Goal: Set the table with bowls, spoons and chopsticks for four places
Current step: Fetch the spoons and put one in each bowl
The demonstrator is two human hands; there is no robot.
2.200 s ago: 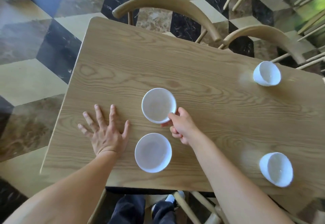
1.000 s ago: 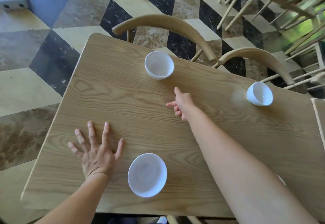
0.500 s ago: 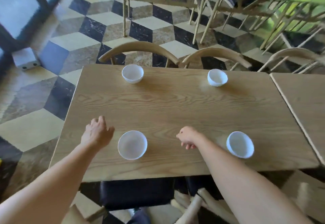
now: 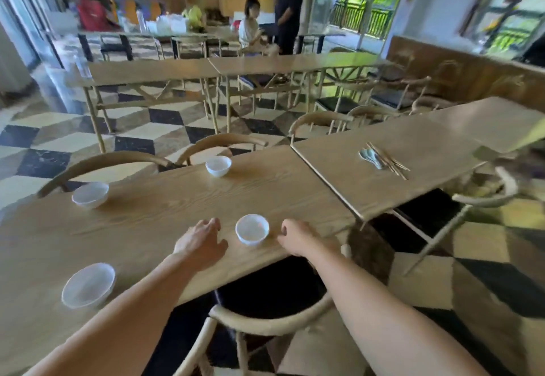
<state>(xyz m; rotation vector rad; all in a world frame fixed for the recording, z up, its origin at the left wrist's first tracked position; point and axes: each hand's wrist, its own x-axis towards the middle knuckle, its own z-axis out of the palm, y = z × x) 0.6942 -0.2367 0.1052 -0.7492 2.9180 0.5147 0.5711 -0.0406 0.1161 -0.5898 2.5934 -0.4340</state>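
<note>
Several white bowls stand on the wooden table (image 4: 153,216): a near-left bowl (image 4: 88,285), a far-left bowl (image 4: 90,194), a far bowl (image 4: 218,166) and a near-right bowl (image 4: 252,229). My left hand (image 4: 200,243) hovers just left of the near-right bowl, fingers loosely curled, holding nothing. My right hand (image 4: 296,238) sits just right of that bowl, curled and empty. On the adjoining table (image 4: 354,181) to the right lie pale spoons (image 4: 371,158) and a bundle of chopsticks (image 4: 387,161).
Curved wooden chairs line the far side (image 4: 224,141) and one stands below me (image 4: 265,325). More tables and chairs fill the room behind. Two people (image 4: 271,9) are at the back. The floor is checkered tile.
After my right hand set a bowl at the far side, both hands came back to the near edge. My view swung up and right, bringing the adjoining table with spoons and chopsticks into sight.
</note>
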